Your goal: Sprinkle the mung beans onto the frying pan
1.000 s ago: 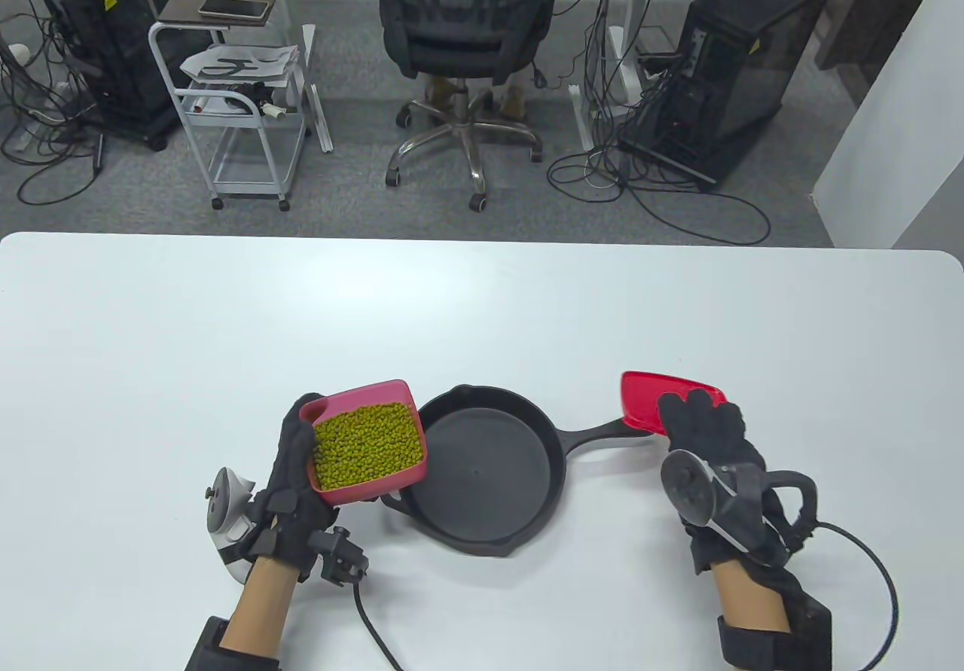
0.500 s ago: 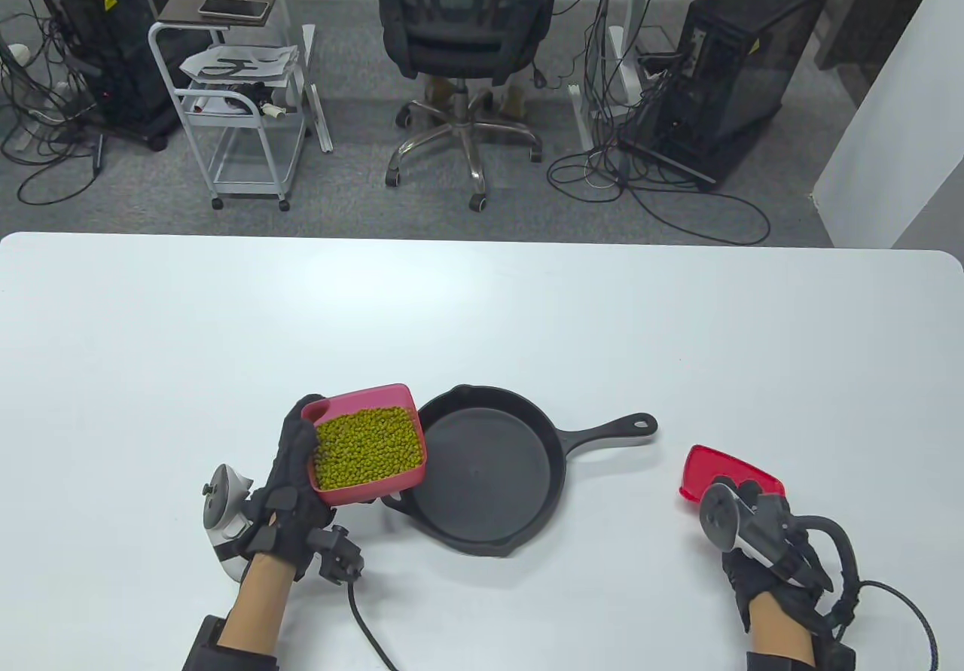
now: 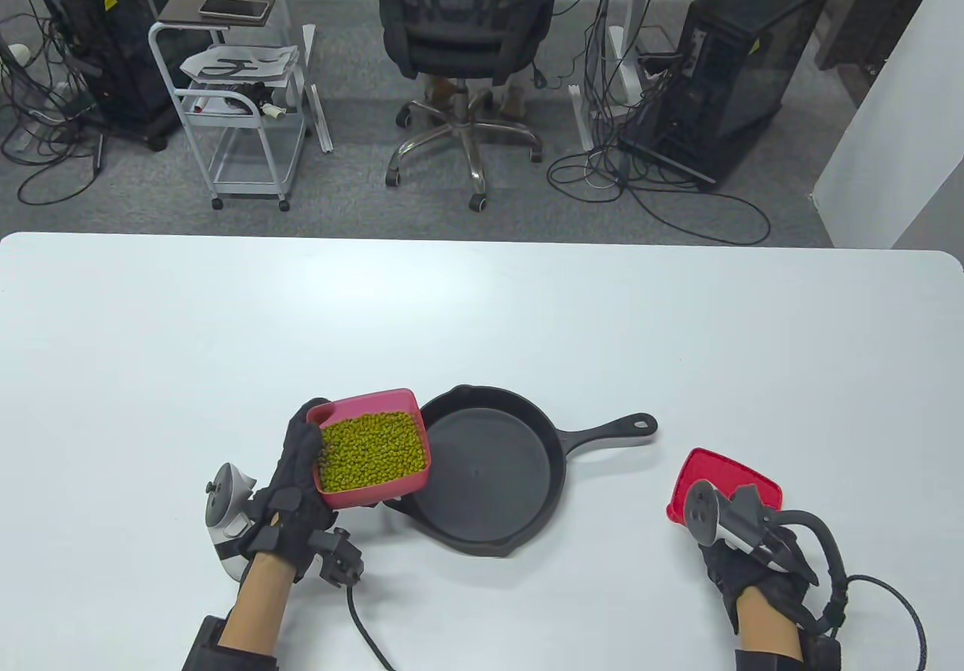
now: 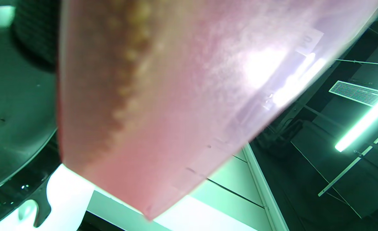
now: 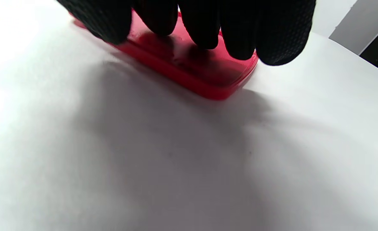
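My left hand (image 3: 290, 486) grips a pink tub (image 3: 374, 449) from its left side, fingers wrapped around the wall, and holds it off the table (image 3: 482, 309) just beside the pan (image 3: 489, 468), its right edge over the pan's left rim. The tub is heaped with green beans (image 3: 369, 451) and tips a little toward the pan; every bean I can see is in the tub, and the pan's dark floor shows bare. In the left wrist view the tub (image 4: 189, 96) fills most of the frame, its translucent pink wall showing the beans (image 4: 128, 73) as a blurred yellowish band inside, with the pan (image 4: 12, 128) at the left edge. The pan sits on the table near its front edge, handle pointing to the right and slightly away from me. My right hand (image 3: 742, 550) is down at the table to the right of the pan, well apart from the handle, over the near end of a red lid (image 3: 723, 479) that lies flat on the table. In the right wrist view my fingertips (image 5: 205, 29) rest on top of the lid (image 5: 205, 80), 4 of them in a row across it; whether I grip it or only touch it, I cannot tell
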A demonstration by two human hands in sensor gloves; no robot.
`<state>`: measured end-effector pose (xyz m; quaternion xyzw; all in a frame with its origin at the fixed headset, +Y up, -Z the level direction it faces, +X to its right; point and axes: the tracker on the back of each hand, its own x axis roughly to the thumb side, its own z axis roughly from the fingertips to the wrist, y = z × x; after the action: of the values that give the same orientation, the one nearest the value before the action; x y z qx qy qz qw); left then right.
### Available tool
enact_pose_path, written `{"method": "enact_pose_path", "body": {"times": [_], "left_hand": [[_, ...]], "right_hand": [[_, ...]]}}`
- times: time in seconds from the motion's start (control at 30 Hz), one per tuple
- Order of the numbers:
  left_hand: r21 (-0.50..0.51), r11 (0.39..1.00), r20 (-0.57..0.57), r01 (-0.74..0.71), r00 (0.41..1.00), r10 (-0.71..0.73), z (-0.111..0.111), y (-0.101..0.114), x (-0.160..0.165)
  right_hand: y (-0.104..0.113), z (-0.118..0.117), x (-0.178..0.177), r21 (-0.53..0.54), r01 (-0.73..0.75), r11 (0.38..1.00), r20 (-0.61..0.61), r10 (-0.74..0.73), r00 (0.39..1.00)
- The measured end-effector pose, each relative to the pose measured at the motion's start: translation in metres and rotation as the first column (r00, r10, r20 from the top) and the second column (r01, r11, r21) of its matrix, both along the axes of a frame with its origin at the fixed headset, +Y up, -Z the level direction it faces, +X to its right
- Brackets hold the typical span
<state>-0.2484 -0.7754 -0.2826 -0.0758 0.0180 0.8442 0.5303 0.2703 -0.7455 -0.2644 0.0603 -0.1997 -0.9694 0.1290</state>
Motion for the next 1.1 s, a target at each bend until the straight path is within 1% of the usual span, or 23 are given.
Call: {"method": "enact_pose_path", "body": {"times": [0.1,0.17,0.23,0.27,0.3,0.33,0.37,0.43,0.47,0.53,0.57,0.63,0.67,0.73,0.77,0.8,0.83,0.87,0.9,0.93,1.0,1.03,1.1], "left_hand": [[-0.002,1.000,0.004,0.013,1.000,-0.013,0.000,0.000,0.000],[-0.003,1.000,0.004,0.022,1.000,-0.022,-0.001,0.000,0.000],[-0.003,0.999,0.009,0.035,0.999,-0.035,-0.002,-0.001,0.001],[-0.003,0.999,0.010,0.045,0.999,-0.045,-0.003,-0.001,0.002],[-0.001,0.999,0.011,0.052,0.999,-0.052,-0.003,-0.001,0.003],[-0.001,0.998,0.013,0.064,0.998,-0.064,-0.004,-0.001,0.004],[0.001,0.998,0.015,0.070,0.997,-0.070,-0.005,0.000,0.004],[0.002,0.997,0.016,0.078,0.997,-0.078,-0.005,0.000,0.005],[0.005,0.996,0.014,0.088,0.996,-0.088,-0.005,0.000,0.006],[0.003,0.995,0.014,0.098,0.995,-0.098,-0.006,0.000,0.005],[0.002,0.995,0.018,0.100,0.995,-0.100,-0.006,-0.001,0.005],[0.000,0.994,0.017,0.109,0.994,-0.109,-0.005,0.000,0.006],[0.002,0.993,0.013,0.119,0.993,-0.119,-0.005,0.000,0.005],[0.004,0.992,0.013,0.122,0.992,-0.122,-0.005,-0.001,0.005],[0.003,0.993,0.013,0.122,0.992,-0.122,-0.005,-0.001,0.006],[0.003,0.993,0.018,0.119,0.993,-0.119,-0.005,-0.001,0.006],[0.006,0.993,0.018,0.116,0.993,-0.116,-0.005,0.000,0.006],[-0.013,0.994,0.010,0.110,0.994,-0.110,-0.005,-0.002,0.005],[-0.015,0.997,-0.007,0.071,0.997,-0.071,-0.006,-0.004,0.004],[-0.020,0.998,-0.010,0.060,0.998,-0.060,-0.006,-0.004,0.003],[-0.009,0.998,-0.004,0.056,0.998,-0.056,-0.007,-0.004,0.002],[-0.011,0.999,0.002,0.047,0.999,-0.047,-0.007,-0.003,0.003],[0.000,0.995,0.000,0.102,0.995,-0.102,-0.007,-0.002,0.005]], "right_hand": [[0.023,-0.009,-0.009,0.070,0.033,0.997,0.001,-0.033,0.999],[0.048,-0.018,-0.027,0.110,0.081,0.991,-0.030,-0.078,0.996],[0.067,-0.024,-0.049,0.152,0.143,0.978,-0.088,-0.131,0.987],[0.082,-0.027,-0.073,0.192,0.209,0.959,-0.169,-0.177,0.969],[0.090,-0.029,-0.088,0.206,0.250,0.946,-0.220,-0.204,0.954],[0.101,-0.031,-0.111,0.209,0.312,0.927,-0.283,-0.248,0.926],[0.106,-0.032,-0.127,0.206,0.359,0.910,-0.326,-0.282,0.902],[0.118,-0.034,-0.165,0.187,0.462,0.867,-0.421,-0.354,0.835],[0.125,-0.035,-0.194,0.157,0.535,0.830,-0.494,-0.404,0.770],[0.133,-0.034,-0.228,0.125,0.613,0.780,-0.553,-0.458,0.696],[0.139,-0.033,-0.250,0.101,0.660,0.744,-0.594,-0.487,0.640],[0.144,-0.033,-0.280,0.040,0.716,0.697,-0.625,-0.542,0.562],[0.145,-0.033,-0.293,0.004,0.735,0.678,-0.623,-0.573,0.532],[0.142,-0.037,-0.317,-0.083,0.741,0.666,-0.596,-0.630,0.499],[0.138,-0.039,-0.327,-0.119,0.732,0.671,-0.582,-0.644,0.496],[0.134,-0.041,-0.334,-0.136,0.714,0.687,-0.569,-0.644,0.512],[0.127,-0.045,-0.341,-0.148,0.678,0.720,-0.549,-0.630,0.549],[0.125,-0.047,-0.341,-0.128,0.676,0.726,-0.540,-0.622,0.566],[0.122,-0.050,-0.342,-0.133,0.684,0.718,-0.540,-0.631,0.557],[0.119,-0.052,-0.342,-0.145,0.677,0.721,-0.531,-0.635,0.562],[0.112,-0.055,-0.342,-0.147,0.623,0.768,-0.514,-0.598,0.615],[0.109,-0.055,-0.342,-0.130,0.619,0.774,-0.531,-0.582,0.616],[0.102,-0.057,-0.345,-0.142,0.587,0.797,-0.540,-0.559,0.629]]}}
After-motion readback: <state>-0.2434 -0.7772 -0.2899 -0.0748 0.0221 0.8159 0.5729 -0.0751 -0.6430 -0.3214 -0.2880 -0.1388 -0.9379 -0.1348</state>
